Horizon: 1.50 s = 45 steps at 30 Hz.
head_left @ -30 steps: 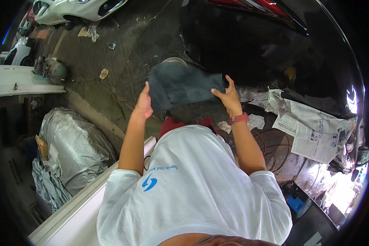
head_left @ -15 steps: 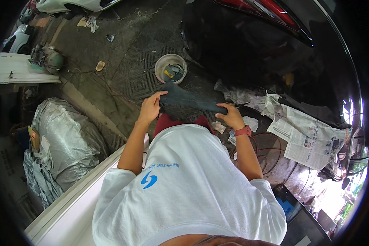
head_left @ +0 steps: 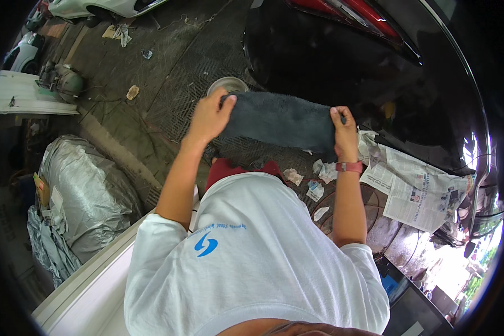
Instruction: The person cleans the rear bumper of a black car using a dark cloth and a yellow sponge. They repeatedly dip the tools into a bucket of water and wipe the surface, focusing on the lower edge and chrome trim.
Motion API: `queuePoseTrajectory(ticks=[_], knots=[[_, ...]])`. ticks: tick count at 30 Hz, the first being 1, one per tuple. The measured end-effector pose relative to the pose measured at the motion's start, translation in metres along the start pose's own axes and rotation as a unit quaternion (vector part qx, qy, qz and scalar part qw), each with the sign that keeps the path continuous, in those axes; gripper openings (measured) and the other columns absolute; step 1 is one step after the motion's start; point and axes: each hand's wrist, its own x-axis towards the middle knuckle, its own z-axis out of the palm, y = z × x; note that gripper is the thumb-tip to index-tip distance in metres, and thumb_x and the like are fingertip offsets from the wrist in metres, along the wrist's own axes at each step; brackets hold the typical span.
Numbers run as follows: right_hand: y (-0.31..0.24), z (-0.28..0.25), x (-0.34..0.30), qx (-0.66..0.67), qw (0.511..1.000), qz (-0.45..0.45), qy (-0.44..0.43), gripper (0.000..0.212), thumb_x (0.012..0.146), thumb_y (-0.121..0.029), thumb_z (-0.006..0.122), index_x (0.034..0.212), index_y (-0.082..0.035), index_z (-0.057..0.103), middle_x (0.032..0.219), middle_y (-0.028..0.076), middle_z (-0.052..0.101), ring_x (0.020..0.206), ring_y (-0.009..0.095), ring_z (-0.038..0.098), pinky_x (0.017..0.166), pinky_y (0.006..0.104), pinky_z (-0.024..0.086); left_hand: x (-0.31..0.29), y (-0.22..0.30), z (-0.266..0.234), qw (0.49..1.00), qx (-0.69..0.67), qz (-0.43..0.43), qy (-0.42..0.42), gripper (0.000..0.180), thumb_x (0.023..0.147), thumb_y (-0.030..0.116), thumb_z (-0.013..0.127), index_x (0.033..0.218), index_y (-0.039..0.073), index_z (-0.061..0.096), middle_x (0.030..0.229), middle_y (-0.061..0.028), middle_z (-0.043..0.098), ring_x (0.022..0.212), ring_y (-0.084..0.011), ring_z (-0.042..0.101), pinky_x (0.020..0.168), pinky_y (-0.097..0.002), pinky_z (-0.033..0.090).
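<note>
A dark grey cloth is stretched out flat between my two hands, in front of my body. My left hand pinches its left end between thumb and fingers. At the opposite end, my right hand grips the upper corner, with a red watch on that wrist. Behind the cloth's upper left corner stands a round pale bucket; only its rim and part of its inside show, the rest is hidden. The black car panel rises just beyond the cloth.
Newspaper sheets hang along the car's lower edge at right. A silver-covered bundle lies at left beside a long white panel. A green compressor stands farther left. A reddish hose coils on the floor near scraps of paper.
Both hands have risen and moved farther apart. The cloth, sagging and bunched before, is now spread wide and covers much of the bucket.
</note>
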Motion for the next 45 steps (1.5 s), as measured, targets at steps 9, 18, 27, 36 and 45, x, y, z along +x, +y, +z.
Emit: queuePoseTrajectory(ticks=[9,18,27,36,45], knots=[[-0.012,0.111,-0.019,-0.063,0.982,-0.011,-0.179,0.046,0.105,-0.027,0.071,0.143,-0.001,0.069,0.123,0.023,0.079,0.113,0.032,0.076,0.102,0.0401,0.056,-0.037,0.027,0.103,0.677,-0.654,-0.248,-0.231,0.074,0.117,0.064,0.039,0.157,0.004,0.056,0.125,-0.0098,0.076,0.106,-0.0179,0.076,0.088,-0.0329,0.058],[-0.147,0.110,-0.046,-0.235,0.843,-0.303,-0.378,0.060,0.096,-0.026,0.084,0.148,-0.004,0.068,0.137,0.022,0.075,0.124,0.035,0.073,0.108,0.0420,0.055,-0.008,0.007,0.088,0.527,-0.802,-0.256,-0.117,0.052,0.116,0.047,0.044,0.141,0.007,0.066,0.132,-0.0178,0.070,0.123,-0.0338,0.068,0.113,-0.0472,0.056],[-0.311,0.040,0.010,-0.269,0.871,-0.377,-0.162,0.053,0.097,-0.012,0.083,0.147,-0.002,0.069,0.140,0.014,0.077,0.136,0.022,0.068,0.119,0.0390,0.048,0.202,0.099,0.136,0.808,-0.576,-0.048,0.113,0.080,0.117,0.059,0.030,0.173,0.003,0.026,0.180,-0.0208,0.023,0.165,-0.0427,0.018,0.133,-0.0554,0.022],[-0.362,0.105,0.160,-0.463,0.706,-0.529,-0.088,0.055,0.102,-0.039,0.079,0.147,-0.009,0.069,0.140,0.016,0.074,0.136,0.034,0.068,0.117,0.0452,0.050,0.160,0.149,0.267,0.985,-0.161,0.005,0.054,0.081,0.116,0.050,0.040,0.178,0.005,0.012,0.180,-0.0344,0.012,0.168,-0.0557,0.004,0.132,-0.0737,0.003],[-0.326,0.140,0.235,-0.666,0.543,-0.509,-0.054,0.089,0.096,-0.075,0.065,0.167,-0.022,0.050,0.173,0.009,0.047,0.165,0.034,0.033,0.136,0.0622,0.010,0.348,0.053,0.154,0.934,-0.272,0.032,0.231,0.056,0.119,0.040,0.042,0.170,0.018,0.042,0.180,-0.0085,0.035,0.168,-0.0380,0.024,0.134,-0.0658,0.016]])
